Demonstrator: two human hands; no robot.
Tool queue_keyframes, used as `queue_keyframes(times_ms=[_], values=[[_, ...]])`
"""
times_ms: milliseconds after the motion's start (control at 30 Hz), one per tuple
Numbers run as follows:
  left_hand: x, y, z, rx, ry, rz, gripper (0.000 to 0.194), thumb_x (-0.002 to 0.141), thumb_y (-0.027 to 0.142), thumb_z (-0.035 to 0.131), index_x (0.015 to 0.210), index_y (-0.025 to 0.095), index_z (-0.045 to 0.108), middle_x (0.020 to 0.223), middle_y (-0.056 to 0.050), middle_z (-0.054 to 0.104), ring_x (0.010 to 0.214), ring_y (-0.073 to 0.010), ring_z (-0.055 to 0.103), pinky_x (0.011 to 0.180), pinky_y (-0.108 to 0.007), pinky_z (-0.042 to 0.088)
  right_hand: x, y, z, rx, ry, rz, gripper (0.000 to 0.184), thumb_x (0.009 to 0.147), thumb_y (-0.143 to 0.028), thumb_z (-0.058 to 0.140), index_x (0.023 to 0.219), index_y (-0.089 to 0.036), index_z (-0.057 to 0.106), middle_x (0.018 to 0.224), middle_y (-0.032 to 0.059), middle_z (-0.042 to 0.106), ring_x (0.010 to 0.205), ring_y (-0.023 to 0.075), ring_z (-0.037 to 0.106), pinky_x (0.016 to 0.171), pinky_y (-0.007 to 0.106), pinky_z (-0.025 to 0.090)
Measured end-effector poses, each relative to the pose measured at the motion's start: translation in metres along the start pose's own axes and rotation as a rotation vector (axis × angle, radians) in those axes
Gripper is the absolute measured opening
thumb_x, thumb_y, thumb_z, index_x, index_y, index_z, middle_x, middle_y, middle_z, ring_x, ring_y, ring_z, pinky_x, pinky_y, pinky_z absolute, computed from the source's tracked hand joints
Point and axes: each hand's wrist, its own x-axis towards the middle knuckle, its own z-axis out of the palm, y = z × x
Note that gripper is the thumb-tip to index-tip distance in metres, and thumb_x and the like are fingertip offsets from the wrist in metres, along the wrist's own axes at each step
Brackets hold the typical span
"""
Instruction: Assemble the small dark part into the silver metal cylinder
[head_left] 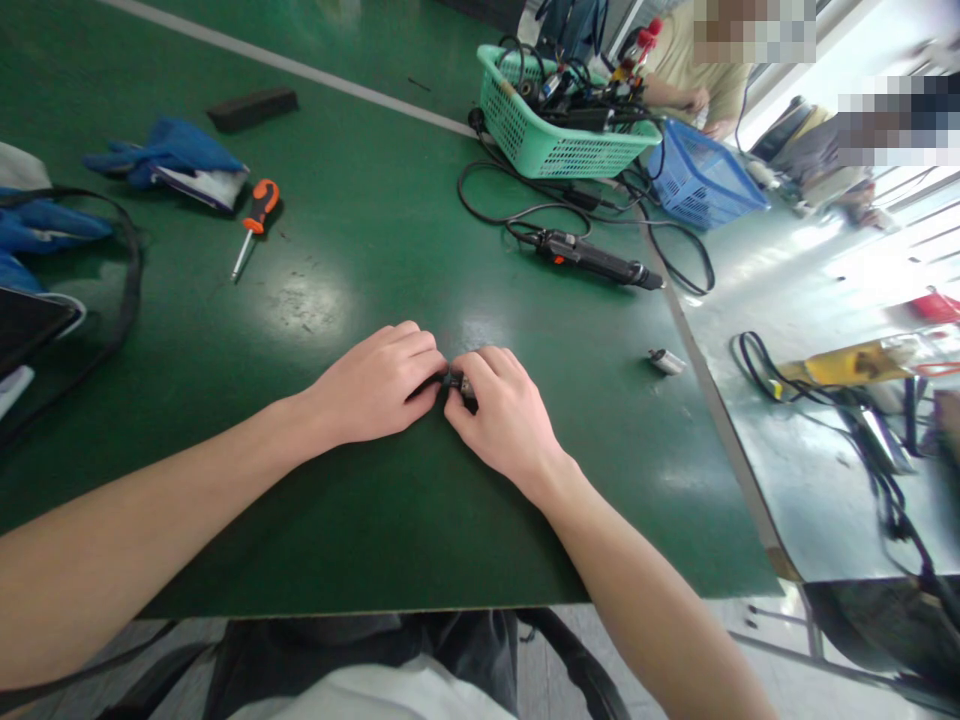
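Near the middle of the green surface (360, 230), the left hand (375, 385) and the right hand (504, 415) meet fingertip to fingertip, both curled and pinching a small dark part with a metal end (459, 382), which is held between them just above or on the mat; most of it is hidden by the fingers. At 3 o'clock from the hands a small silver cylinder (666, 361) lies alone near the surface's edge. At 1 o'clock lies a black electric screwdriver (592, 258) with its cable looping toward a green basket (559, 135) full of tools, and a blue basket (701, 180) sits just beside that. At 10 o'clock an orange-handled screwdriver (255, 225) rests near blue gloves (172, 155), with a black block (251, 108) beyond them. Another person sits at the far side at 1 o'clock.
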Motion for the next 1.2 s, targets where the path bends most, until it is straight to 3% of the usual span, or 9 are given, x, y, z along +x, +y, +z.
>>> queue_keyframes(times_ms=[1200], values=[[0.000, 0.000, -0.001, -0.003, -0.003, 0.000, 0.021, 0.098, 0.025, 0.051, 0.100, 0.015, 0.070, 0.093, -0.009, 0.064, 0.093, -0.0236, 0.057, 0.084, -0.038, 0.050, 0.003, 0.011, -0.002, 0.055, 0.028, 0.029, 0.010, 0.095, -0.018, 0.056, 0.095, -0.022, 0.066, 0.094, 0.0065, 0.065, 0.093, 0.0245, 0.058, 0.086, 0.038, 0.049]])
